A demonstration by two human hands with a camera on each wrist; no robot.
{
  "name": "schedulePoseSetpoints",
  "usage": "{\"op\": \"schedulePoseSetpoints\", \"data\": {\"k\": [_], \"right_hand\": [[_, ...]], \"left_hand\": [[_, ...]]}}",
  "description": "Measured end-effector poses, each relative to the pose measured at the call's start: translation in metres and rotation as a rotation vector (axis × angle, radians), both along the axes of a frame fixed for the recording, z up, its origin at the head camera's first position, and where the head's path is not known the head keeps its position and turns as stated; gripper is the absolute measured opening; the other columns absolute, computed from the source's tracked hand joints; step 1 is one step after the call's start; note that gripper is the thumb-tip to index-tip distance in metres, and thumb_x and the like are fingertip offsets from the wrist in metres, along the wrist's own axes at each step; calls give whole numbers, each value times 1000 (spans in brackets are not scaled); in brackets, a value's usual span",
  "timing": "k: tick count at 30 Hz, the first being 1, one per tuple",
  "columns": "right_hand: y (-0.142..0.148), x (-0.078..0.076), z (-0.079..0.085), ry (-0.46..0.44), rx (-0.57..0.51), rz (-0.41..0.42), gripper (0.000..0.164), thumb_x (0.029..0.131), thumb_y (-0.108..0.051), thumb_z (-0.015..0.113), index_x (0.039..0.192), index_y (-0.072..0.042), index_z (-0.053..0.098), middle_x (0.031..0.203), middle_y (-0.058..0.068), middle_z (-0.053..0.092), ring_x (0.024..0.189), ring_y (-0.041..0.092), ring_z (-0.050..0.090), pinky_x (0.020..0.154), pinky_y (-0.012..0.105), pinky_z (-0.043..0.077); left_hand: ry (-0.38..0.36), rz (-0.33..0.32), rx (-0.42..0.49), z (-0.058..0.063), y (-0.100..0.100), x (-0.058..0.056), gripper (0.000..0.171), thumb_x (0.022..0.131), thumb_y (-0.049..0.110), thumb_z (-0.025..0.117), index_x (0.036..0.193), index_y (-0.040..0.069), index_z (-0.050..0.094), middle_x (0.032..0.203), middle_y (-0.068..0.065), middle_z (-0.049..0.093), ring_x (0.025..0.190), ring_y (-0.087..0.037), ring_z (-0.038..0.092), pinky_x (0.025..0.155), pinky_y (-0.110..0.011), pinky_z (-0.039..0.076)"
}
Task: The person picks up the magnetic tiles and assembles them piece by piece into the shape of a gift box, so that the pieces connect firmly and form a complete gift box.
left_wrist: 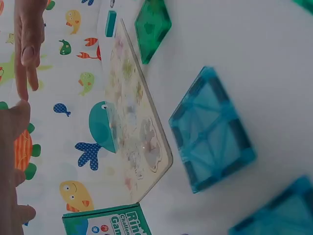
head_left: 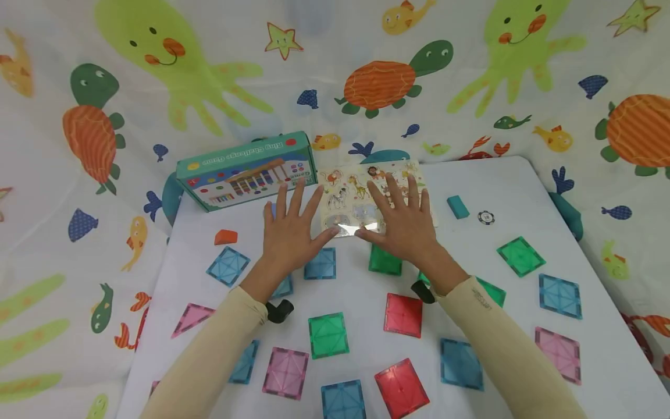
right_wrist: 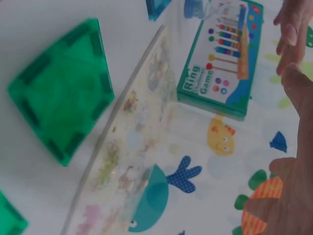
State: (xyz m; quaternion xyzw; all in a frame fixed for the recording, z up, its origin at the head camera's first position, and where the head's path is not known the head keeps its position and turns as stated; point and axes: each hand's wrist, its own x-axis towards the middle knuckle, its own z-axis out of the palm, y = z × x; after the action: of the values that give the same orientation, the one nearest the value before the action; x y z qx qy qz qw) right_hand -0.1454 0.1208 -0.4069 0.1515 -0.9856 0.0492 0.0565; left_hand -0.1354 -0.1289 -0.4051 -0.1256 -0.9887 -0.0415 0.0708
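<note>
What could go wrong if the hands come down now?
The right hand might bump the animal board below and shift it. The left sleeve might drag the blue tile it partly covers. The game box sits by the table's back edge, so a knock might topple it.

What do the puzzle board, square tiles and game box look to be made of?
Puzzle board: probably wood or fibreboard, from its pale, solid edge; glare suggests a glossy coat or clear wrap.
Square tiles: likely smooth translucent plastic; crossing lines show within the coloured faces.
Game box: apparently printed cardboard, from its flat panels and crisp edges; coated or matt is unclear.
</note>
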Motion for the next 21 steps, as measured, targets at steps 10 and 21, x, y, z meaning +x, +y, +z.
{"op": "schedulePoseSetpoints", "data": {"k": [10,21], "right_hand": [[58,83,-27,-25,-104,-17,104,71,-75,57,152,-32,8,159,8,7,143,38,-1,106,67,11],[93,167,-56,-49,-343,-25,89,67,-42,82,144,-24,40,136,5,51,131,30,38,98,60,35]], "left_hand": [[41,-141,155,-30,-28,80,83,83,62,56,151,28,21,159,-1,7,141,-31,17,101,-56,27],[-241,-129,274,-69,-41,177,81,72,55,74,142,34,40,136,15,46,127,-11,36,98,-43,27]]}}
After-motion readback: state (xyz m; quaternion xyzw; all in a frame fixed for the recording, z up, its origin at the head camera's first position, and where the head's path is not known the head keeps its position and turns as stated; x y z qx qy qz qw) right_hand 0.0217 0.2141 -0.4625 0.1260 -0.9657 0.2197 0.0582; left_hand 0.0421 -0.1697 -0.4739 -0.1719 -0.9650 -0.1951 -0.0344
